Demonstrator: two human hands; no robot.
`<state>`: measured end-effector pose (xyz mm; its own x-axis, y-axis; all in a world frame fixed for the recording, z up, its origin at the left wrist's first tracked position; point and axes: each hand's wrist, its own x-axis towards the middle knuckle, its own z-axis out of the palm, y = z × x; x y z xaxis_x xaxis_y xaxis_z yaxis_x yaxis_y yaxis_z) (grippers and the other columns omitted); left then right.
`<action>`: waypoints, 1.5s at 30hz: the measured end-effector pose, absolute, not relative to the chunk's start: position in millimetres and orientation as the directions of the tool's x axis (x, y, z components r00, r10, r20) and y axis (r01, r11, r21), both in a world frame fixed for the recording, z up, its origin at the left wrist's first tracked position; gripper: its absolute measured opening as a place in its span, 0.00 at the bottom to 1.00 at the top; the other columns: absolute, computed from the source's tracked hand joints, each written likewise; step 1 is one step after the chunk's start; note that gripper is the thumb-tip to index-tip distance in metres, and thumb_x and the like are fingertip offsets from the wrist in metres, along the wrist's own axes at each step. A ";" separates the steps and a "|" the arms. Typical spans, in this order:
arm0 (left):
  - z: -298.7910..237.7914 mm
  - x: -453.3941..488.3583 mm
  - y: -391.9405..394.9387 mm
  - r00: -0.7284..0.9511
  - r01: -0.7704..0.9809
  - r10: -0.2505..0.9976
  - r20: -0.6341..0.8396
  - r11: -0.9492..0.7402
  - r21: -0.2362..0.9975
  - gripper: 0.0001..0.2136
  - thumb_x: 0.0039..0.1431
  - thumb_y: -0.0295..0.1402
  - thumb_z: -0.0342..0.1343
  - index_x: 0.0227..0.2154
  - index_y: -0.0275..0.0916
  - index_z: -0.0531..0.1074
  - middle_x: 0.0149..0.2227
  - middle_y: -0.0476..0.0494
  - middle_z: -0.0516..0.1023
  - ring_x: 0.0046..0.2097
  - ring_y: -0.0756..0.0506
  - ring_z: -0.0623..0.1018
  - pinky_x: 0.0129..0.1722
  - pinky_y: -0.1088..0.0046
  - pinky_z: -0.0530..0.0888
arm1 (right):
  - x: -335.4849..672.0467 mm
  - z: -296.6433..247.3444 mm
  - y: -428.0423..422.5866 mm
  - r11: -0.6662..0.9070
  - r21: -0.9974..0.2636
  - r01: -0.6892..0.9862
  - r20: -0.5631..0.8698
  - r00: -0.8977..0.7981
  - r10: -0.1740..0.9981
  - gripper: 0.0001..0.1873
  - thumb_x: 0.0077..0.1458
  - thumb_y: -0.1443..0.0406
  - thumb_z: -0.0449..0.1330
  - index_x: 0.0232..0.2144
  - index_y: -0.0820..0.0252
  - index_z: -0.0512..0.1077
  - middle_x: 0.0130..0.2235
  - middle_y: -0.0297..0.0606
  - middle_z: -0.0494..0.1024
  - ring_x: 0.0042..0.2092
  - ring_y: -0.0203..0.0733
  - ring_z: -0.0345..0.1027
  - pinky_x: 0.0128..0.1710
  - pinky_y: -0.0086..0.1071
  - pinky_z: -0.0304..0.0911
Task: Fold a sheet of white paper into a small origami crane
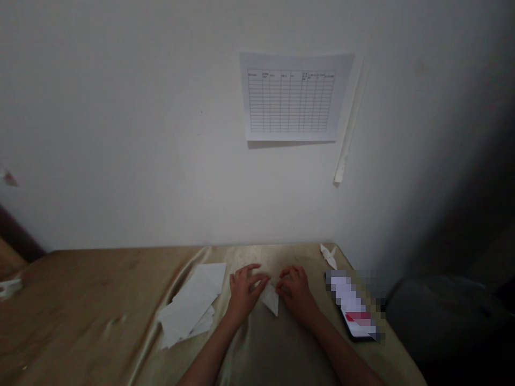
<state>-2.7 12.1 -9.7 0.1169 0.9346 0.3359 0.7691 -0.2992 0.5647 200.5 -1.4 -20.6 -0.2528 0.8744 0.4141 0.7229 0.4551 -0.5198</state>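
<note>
Left hand: your left hand (243, 287) reaches in from the lower edge of the view, its thumb and forefinger brought together on the upper end of the paper, pinching it; the other fingers are bent above.
Right hand: your right hand (295, 289) has its fingers curled in at the paper's right side; you cannot tell from this view whether they grip it or only rest against it.
Paper: the small white folded paper (271, 301) sits between your two hands, over the tabletop, with a pointed end towards you.
Sheets: to the left of your left hand, a loose pile of white sheets (193, 305) lies fanned unevenly, corners sticking out.
Phone: to the right of your right hand, a phone (356, 316) lies at a slant near the edge, its screen lit and blurred into blocks.
Figure: beyond the phone, near the far right corner, lies a small white folded figure (329, 257).
Tabletop: a shiny golden-brown cloth covers your tabletop (92, 311), creased beside the pile.
Wall: facing you, a printed grid (290, 102) hangs on the wall (120, 134), with a pale strip (352, 126) slanting beside it.
</note>
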 end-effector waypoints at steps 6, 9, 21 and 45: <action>-7.2 -8.3 13.6 0.158 0.801 0.958 0.240 -0.266 0.536 0.06 0.58 0.38 0.63 0.37 0.58 0.82 0.59 0.53 0.73 0.62 0.37 0.66 0.64 0.44 0.55 | 209.0 -21.1 3.7 0.378 -0.576 0.725 0.407 -0.147 0.902 0.06 0.58 0.68 0.60 0.35 0.54 0.77 0.48 0.40 0.73 0.56 0.48 0.58 0.60 0.45 0.53; -6.9 -8.0 12.7 0.180 0.820 0.968 0.176 -0.246 0.517 0.09 0.55 0.35 0.65 0.37 0.61 0.82 0.61 0.55 0.72 0.63 0.35 0.64 0.64 0.40 0.54 | 212.8 -23.7 6.2 0.362 -0.586 0.725 0.403 -0.126 0.906 0.05 0.57 0.68 0.61 0.34 0.54 0.77 0.48 0.40 0.73 0.56 0.48 0.59 0.59 0.43 0.54; -5.6 -4.7 11.5 0.175 0.836 0.975 0.136 -0.220 0.503 0.09 0.55 0.37 0.66 0.37 0.62 0.82 0.60 0.55 0.72 0.63 0.34 0.64 0.64 0.35 0.49 | 209.4 -21.5 2.1 0.366 -0.593 0.717 0.384 -0.148 0.911 0.05 0.57 0.69 0.62 0.34 0.54 0.77 0.48 0.40 0.73 0.55 0.48 0.60 0.58 0.42 0.55; -9.0 3.2 9.2 0.183 0.860 0.972 0.147 -0.231 0.455 0.02 0.55 0.35 0.65 0.32 0.51 0.80 0.60 0.51 0.73 0.63 0.35 0.64 0.63 0.30 0.45 | 201.3 -20.0 -3.8 0.406 -0.561 0.721 0.358 -0.231 0.905 0.03 0.57 0.66 0.63 0.35 0.53 0.77 0.48 0.38 0.73 0.55 0.46 0.60 0.59 0.41 0.54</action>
<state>3.2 9.2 -9.0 0.1831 0.9721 0.1468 0.8599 -0.2307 0.4553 201.3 -3.8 -20.0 -0.2305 0.9049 0.3578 0.7212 0.4057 -0.5615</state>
